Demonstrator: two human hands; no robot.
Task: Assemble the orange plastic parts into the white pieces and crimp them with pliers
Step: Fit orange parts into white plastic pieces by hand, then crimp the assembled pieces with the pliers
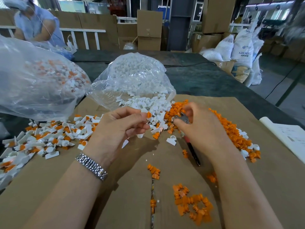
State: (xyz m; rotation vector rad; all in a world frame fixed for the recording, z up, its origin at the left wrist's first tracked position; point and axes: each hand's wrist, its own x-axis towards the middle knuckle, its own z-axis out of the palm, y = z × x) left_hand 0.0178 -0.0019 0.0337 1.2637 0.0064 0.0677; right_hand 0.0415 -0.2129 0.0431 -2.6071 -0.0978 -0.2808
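Both forearms raised over cardboard (66, 187), left hand (115, 128) fingers pinching orange part (149, 115), right hand (200, 126) curled around pliers (182, 119).

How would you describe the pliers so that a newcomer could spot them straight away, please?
Start at the brown cardboard sheet and go to the orange parts heap on its right. The right hand there grips the pliers: grey metal head above the fingers, dark handle below, the only metal tool among plastic pieces.
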